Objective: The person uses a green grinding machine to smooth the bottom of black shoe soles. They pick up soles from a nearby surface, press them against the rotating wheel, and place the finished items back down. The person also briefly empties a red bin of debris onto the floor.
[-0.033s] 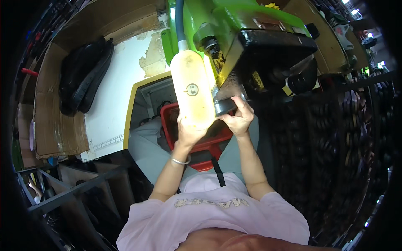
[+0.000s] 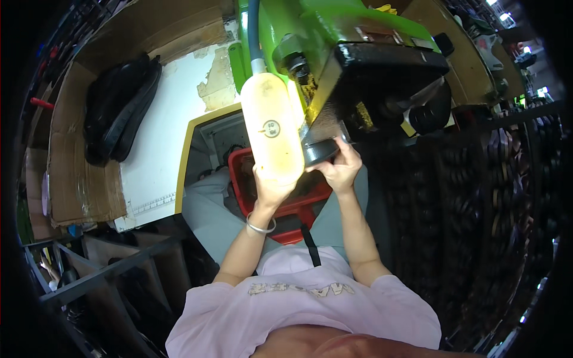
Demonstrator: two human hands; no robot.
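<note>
My right hand (image 2: pixel 342 167) pinches a glossy black piece (image 2: pixel 319 153) with a curved edge, its thumb and fingers closed on it. The piece sits against the lower front of a green machine (image 2: pixel 334 24), just under a dark metal plate (image 2: pixel 327 126). Its full shape is hidden. A lit, pale yellow oblong lamp (image 2: pixel 271 110) on a grey flexible neck hangs over the work. Behind its lower end is my left hand (image 2: pixel 271 190), with a bangle at the wrist. The lamp and its glare cover most of that hand's fingers, so its hold does not show.
Below my hands, between my knees, stands a red bin (image 2: pixel 242 194). Black shoe uppers (image 2: pixel 122 107) lie in a cardboard-walled area on the white tabletop (image 2: pixel 161 143) at left. Racks of dark footwear (image 2: pixel 459 197) fill the right side. A divided rack (image 2: pixel 113 268) stands at lower left.
The black piece has tilted slightly, so more of its glossy surface shows. The lamp and machine appear a little further left in the picture. My right hand keeps its grip.
</note>
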